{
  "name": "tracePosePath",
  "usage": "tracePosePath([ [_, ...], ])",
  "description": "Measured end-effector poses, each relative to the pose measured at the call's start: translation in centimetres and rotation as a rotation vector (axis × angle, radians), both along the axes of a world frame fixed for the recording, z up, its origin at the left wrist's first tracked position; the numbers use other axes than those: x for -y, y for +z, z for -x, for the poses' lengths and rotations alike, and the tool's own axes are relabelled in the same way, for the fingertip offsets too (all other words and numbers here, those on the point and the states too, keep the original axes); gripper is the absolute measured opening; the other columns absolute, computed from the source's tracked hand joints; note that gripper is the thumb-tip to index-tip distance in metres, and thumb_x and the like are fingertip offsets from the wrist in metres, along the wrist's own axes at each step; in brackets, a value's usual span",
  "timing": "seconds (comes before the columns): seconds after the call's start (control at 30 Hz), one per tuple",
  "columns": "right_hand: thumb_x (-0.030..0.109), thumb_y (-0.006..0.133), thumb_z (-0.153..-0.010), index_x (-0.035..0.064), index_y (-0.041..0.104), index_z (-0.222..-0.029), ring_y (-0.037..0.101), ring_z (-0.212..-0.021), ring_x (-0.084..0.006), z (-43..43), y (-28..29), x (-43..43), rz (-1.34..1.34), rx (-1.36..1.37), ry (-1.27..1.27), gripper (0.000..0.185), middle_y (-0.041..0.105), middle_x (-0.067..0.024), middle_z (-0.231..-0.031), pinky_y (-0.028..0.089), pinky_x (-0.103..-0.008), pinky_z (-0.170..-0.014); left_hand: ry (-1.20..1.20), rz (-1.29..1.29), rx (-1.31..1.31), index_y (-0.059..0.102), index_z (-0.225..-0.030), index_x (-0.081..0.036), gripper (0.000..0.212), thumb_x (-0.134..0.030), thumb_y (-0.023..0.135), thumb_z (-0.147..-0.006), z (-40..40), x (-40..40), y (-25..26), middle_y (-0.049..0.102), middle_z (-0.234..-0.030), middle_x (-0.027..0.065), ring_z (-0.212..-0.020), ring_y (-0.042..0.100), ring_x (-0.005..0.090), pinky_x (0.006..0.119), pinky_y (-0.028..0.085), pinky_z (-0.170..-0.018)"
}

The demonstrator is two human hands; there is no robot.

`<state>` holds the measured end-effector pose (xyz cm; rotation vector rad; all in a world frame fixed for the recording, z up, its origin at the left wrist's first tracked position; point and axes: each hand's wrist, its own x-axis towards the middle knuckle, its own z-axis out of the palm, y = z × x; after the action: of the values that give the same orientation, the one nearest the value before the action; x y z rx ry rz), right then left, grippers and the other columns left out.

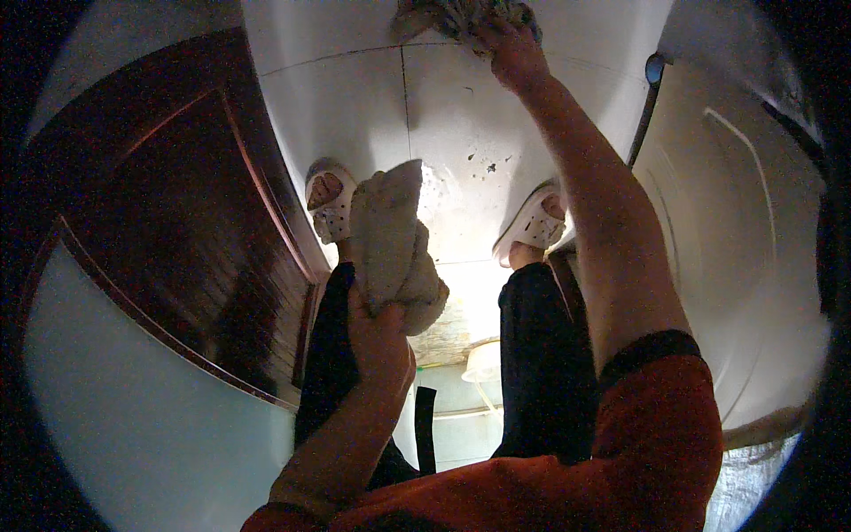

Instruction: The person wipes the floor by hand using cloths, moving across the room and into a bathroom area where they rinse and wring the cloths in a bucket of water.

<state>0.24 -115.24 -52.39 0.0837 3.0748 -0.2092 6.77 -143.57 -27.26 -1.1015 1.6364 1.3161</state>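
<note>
My left hand (382, 336) grips the lower end of a thick folded, light grey-beige cloth (385, 233), held in front of my left shin. Stretched far forward, my right hand (522, 56) clutches a crumpled, patterned cloth (465, 16) against the pale tiled floor (346, 93). The top picture edge cuts off part of that cloth. Small dark bits of debris (491, 167) lie on the tiles between my feet, nearer the right one. My fingers under the folded cloth are partly hidden.
White clogs, left (332, 223) and right (528, 229), stand apart on the floor. A dark wooden door (193, 259) flanks the left side. On the right rises a smooth pale panel (725, 253). Behind my legs is a whitish round object (483, 362); a dark strap (425, 425) hangs nearby.
</note>
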Motion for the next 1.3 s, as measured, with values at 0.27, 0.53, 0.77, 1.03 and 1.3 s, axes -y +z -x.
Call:
tracePosePath([
  [0.27, 0.0, 0.051, -0.07, 0.0146, 0.055, -0.106, 0.037, -0.113, -0.0304, -20.2, 0.1, 14.4, 1.021, 0.635, -0.782, 0.038, 0.039, -0.0151, -0.124, 0.031, -0.0401, -0.094, -0.092, 0.037, -0.088, 0.036, -0.117, 0.001, 0.052, -0.004, 0.044, -0.066, -0.6, -5.1, 0.8, 0.044, -0.112, 0.0137, -0.101, 0.045, 0.0238, 0.034, 0.034, -0.089],
  [0.53, -0.001, 0.056, -0.062, 0.0066, 0.055, -0.101, 0.054, -0.083, -0.0304, -19.1, 15.8, 7.9, 0.784, 0.197, -0.486, 0.039, 0.055, -0.0139, -0.095, 0.045, -0.033, -0.074, -0.544, -0.033, -0.172, 0.033, -0.119, 0.002, 0.05, -0.008, 0.043, -0.071, -2.4, -4.0, 1.3, 0.044, -0.113, 0.016, -0.099, 0.045, 0.0243, 0.033, 0.035, -0.087],
  [0.77, 0.024, 0.056, -0.073, 0.0087, 0.052, -0.096, 0.047, -0.051, -0.0204, -28.6, 12.8, -5.5, 1.096, -0.082, -1.175, 0.028, 0.055, -0.0096, -0.072, 0.04, -0.031, -0.046, -0.268, -0.011, -0.348, 0.033, -0.121, 0.001, 0.052, -0.004, 0.043, -0.071, -4.9, -8.0, 3.5, 0.041, -0.118, 0.0171, -0.104, 0.043, 0.0266, 0.032, 0.033, -0.09],
  [1.03, 0.009, 0.037, -0.082, 0.0074, 0.041, -0.12, 0.049, -0.089, -0.0209, -40.8, 20.1, -3.1, 0.905, 0.349, -1.817, 0.039, 0.049, -0.0108, -0.106, 0.039, -0.0351, -0.078, -0.328, 0.014, -0.337, 0.045, -0.11, -0.002, 0.037, -0.005, 0.048, -0.074, -10.2, -2.3, 8.7, 0.042, -0.114, 0.0176, -0.104, 0.043, 0.03, 0.035, 0.035, -0.09],
  [1.3, 0.003, 0.036, -0.077, 0.004, 0.042, -0.118, 0.047, -0.095, -0.0207, -39.9, 3.5, 1.2, 0.807, 0.304, -1.689, 0.041, 0.05, -0.0119, -0.107, 0.037, -0.0335, -0.083, -0.085, -0.109, -0.087, 0.035, -0.117, 0.0, 0.051, 0.005, 0.04, -0.066, -16.2, 1.4, 2.7, 0.042, -0.114, 0.0141, -0.103, 0.045, 0.0266, 0.036, 0.035, -0.09],
])
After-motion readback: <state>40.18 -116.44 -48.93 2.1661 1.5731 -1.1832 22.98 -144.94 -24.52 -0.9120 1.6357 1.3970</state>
